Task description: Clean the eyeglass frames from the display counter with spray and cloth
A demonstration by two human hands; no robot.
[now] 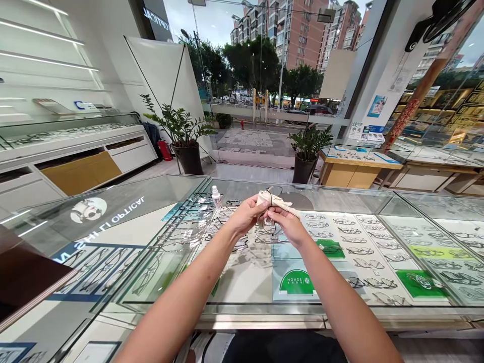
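Above the glass display counter, both hands are closed around a pair of thin dark-rimmed eyeglasses (270, 195) wrapped in a cream-coloured cloth (285, 204). My left hand (247, 216) pinches cloth and eyeglasses together, thumb on the near side. Just to its right, the fingertips of my right hand (286, 225) grip the eyeglasses through the lower part of the cloth. Fingers and fabric cover much of the frame. A small white bottle (217, 197) stands upright on the counter, left of my hands.
The glass counter (242, 305) holds rows of eyeglasses under its top, with green cards (297, 282) among them. A dark brown object (28, 275) juts in at the left. Beyond the counter stand two potted plants (188, 157) and a red fire extinguisher (164, 150).
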